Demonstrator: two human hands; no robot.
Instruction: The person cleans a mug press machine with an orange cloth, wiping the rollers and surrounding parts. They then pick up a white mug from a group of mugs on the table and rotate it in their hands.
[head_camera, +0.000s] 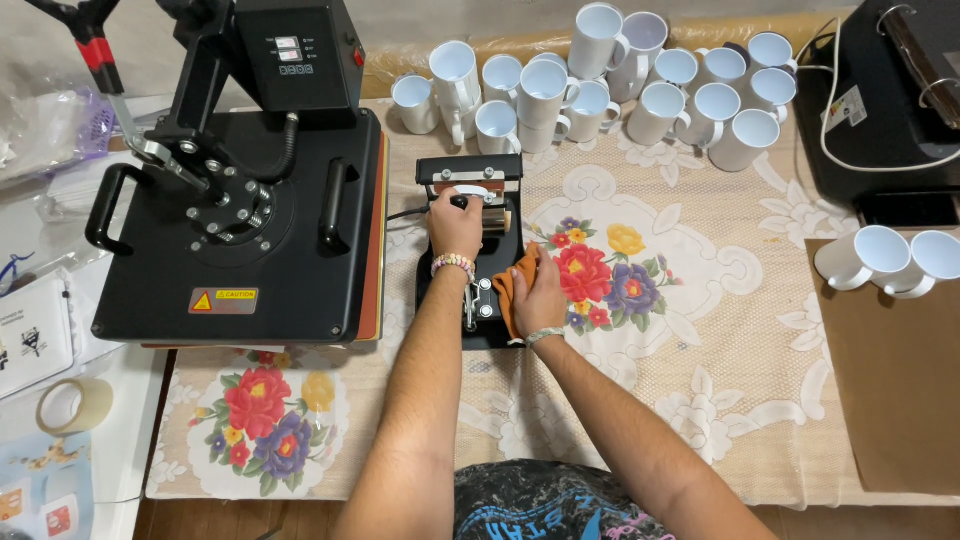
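A small black mug press (470, 180) stands in the middle of the flowered tablecloth (680, 330). My left hand (455, 225) is closed around the press's black handle, just over a white mug (478, 192) sitting in the press. My right hand (538, 290) lies on an orange cloth (508, 285) at the press's right side, pressing it against the base. Both wrists wear bracelets.
A large black flat heat press (240, 200) fills the left. Several white mugs (600, 90) crowd the back of the table, and two more (885, 258) lie at right by brown paper (890, 380). A black machine (890, 90) sits at far right. A tape roll (72, 405) lies at lower left.
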